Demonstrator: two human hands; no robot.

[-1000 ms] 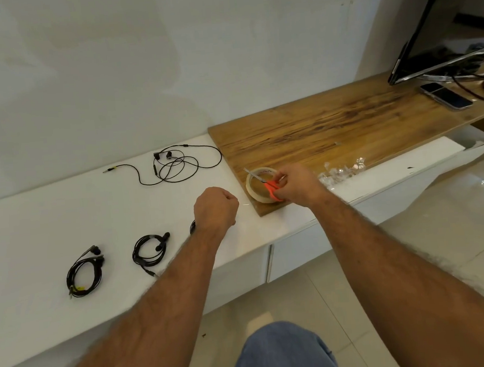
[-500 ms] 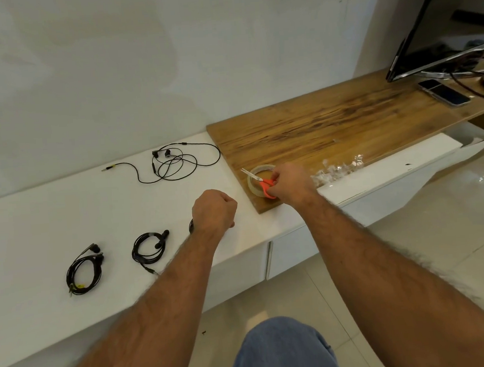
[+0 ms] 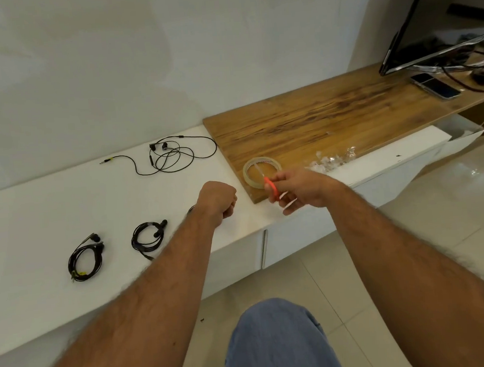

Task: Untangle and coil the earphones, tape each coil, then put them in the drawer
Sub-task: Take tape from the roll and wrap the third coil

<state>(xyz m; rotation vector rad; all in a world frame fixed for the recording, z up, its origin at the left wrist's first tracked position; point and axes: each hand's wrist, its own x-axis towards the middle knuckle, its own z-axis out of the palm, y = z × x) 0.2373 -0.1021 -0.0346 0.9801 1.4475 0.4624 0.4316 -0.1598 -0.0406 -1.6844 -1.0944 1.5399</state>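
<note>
Two coiled black earphones lie on the white cabinet top. A loose, uncoiled pair lies farther back near the wall. My left hand is curled in a fist over another coil, of which only a small black arc shows beside the wrist. My right hand grips orange-handled scissors, blades pointing up over the clear tape roll on the wooden top. An open white drawer is at the right.
Crumpled clear plastic scraps lie on the wooden top's front edge. A phone and a television with cables stand at the far right. My knee in blue trousers is below, over a tiled floor.
My right hand has lifted the scissors off the tape roll and drawn them a little toward me. The left fist has stayed in place.
</note>
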